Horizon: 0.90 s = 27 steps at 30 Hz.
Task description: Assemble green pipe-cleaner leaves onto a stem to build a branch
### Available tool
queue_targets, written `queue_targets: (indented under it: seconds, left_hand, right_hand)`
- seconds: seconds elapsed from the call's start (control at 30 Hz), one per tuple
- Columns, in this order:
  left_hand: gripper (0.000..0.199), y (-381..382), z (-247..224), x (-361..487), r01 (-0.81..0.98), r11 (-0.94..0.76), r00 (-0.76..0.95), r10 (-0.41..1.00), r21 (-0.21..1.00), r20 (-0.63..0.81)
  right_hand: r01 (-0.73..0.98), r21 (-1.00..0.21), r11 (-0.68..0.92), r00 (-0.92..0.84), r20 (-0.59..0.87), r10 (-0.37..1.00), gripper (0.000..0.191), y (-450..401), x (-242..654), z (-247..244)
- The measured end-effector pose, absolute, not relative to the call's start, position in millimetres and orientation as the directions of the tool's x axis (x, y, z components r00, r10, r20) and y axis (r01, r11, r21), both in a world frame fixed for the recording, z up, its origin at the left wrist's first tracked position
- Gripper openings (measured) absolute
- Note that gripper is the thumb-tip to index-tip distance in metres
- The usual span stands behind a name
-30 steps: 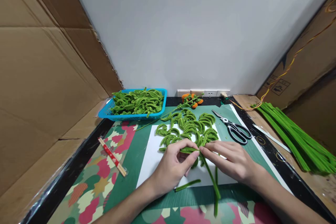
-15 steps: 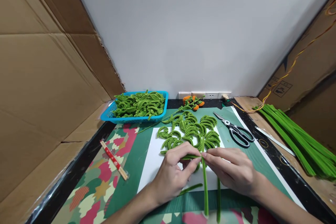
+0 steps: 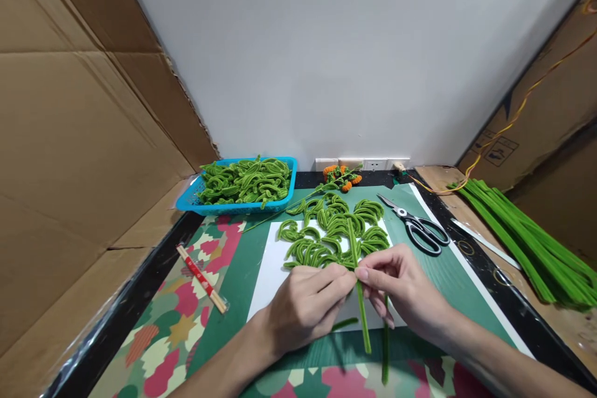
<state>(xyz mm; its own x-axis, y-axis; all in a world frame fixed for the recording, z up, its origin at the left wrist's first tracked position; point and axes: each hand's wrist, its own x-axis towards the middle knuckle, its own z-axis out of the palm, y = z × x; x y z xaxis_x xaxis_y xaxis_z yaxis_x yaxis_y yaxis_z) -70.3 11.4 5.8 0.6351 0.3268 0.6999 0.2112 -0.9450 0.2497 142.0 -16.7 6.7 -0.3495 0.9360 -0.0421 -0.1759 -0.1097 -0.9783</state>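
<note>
Over the white sheet point(image 3: 267, 280), my left hand point(image 3: 313, 303) and my right hand point(image 3: 405, 291) meet with their fingers closed on a green pipe cleaner point(image 3: 363, 323). It runs lengthwise between my fingertips, one end pointing at the wall and the other toward me. The exact crossing at the pinch is hidden by my fingers. A second green strand point(image 3: 385, 354) hangs below my right hand, and I cannot tell whether it is held. Beneath my left hand lies a short green piece point(image 3: 346, 324). Just beyond my hands, many curled green pipe-cleaner pieces point(image 3: 342, 227) are spread out.
A blue basket point(image 3: 186, 202) of twisted green pieces stands at the back left. Orange flowers on a green stem point(image 3: 342, 178) lie behind the curls. Scissors point(image 3: 422, 230) and a bundle of long green pipe cleaners point(image 3: 522, 239) are to the right, wrapped chopsticks point(image 3: 202, 278) to the left.
My left hand has rolled over so its back faces up. My right thumb now presses on the pipe cleaner, whose far end has tilted left and near end has drawn back from me.
</note>
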Motion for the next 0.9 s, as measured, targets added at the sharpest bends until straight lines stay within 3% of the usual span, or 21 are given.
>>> queue_targets:
  seconds: [0.07, 0.1, 0.13, 0.2, 0.27, 0.33, 0.4, 0.53, 0.63, 0.7, 0.77, 0.83, 0.9]
  left_hand:
    - [0.023, 11, 8, -70, 0.232, -0.925, 0.626, 0.378, 0.300, 0.682]
    - [0.019, 11, 9, -69, 0.257, -0.885, 0.602, 0.461, 0.389, 0.651]
    - [0.015, 10, 11, -67, 0.284, -0.811, 0.564, 0.572, 0.511, 0.595]
    - [0.012, 7, 13, -62, 0.289, -0.558, 0.471, 0.790, 0.778, 0.391]
    - [0.021, 5, 12, -56, 0.204, -0.249, 0.434, 0.890, 0.947, 0.141]
    - [0.028, 3, 9, -52, 0.092, -0.032, 0.454, 0.891, 0.995, -0.013]
    - [0.033, 3, 4, -49, 0.030, 0.049, 0.471, 0.880, 0.998, -0.057]
    - [0.032, 2, 0, -48, 0.007, 0.031, 0.468, 0.883, 0.999, -0.031]
    - [0.026, 1, 5, -50, 0.027, -0.021, 0.467, 0.884, 0.999, 0.006]
    - [0.020, 0, 9, -52, 0.092, -0.155, 0.457, 0.884, 0.984, 0.096]
    - [0.013, -1, 12, -54, 0.154, -0.352, 0.450, 0.857, 0.923, 0.252]
    - [0.007, -1, 14, -56, 0.166, -0.567, 0.456, 0.770, 0.807, 0.447]
    - [0.014, 2, 14, -58, 0.157, -0.745, 0.484, 0.631, 0.649, 0.607]
  right_hand:
    - [-0.213, -0.955, -0.207, -0.369, -0.118, 0.922, 0.047, -14, 140, 2]
    - [-0.179, -0.968, -0.177, -0.356, -0.104, 0.929, 0.045, -13, 141, 1]
    - [-0.106, -0.990, -0.093, -0.331, -0.053, 0.942, 0.041, -12, 143, 0]
    - [0.121, -0.962, 0.244, -0.246, 0.209, 0.947, 0.027, -10, 149, -1]
    - [0.389, -0.683, 0.618, -0.228, 0.579, 0.783, 0.014, -8, 157, -2]
    - [0.522, -0.301, 0.798, -0.358, 0.772, 0.525, 0.023, -6, 166, -3]
    - [0.515, -0.071, 0.855, -0.495, 0.789, 0.364, 0.029, -5, 173, -3]
    - [0.480, 0.068, 0.875, -0.600, 0.753, 0.271, 0.027, -1, 179, 0]
    - [0.469, 0.099, 0.878, -0.629, 0.735, 0.253, 0.027, -1, 176, 1]
    - [0.470, 0.100, 0.877, -0.614, 0.751, 0.244, 0.026, -4, 171, 1]
    - [0.498, 0.012, 0.867, -0.526, 0.799, 0.291, 0.023, -10, 163, 2]
    - [0.504, -0.239, 0.830, -0.365, 0.812, 0.456, 0.018, -17, 154, 4]
    - [0.391, -0.581, 0.713, -0.239, 0.684, 0.689, 0.014, -22, 146, 7]
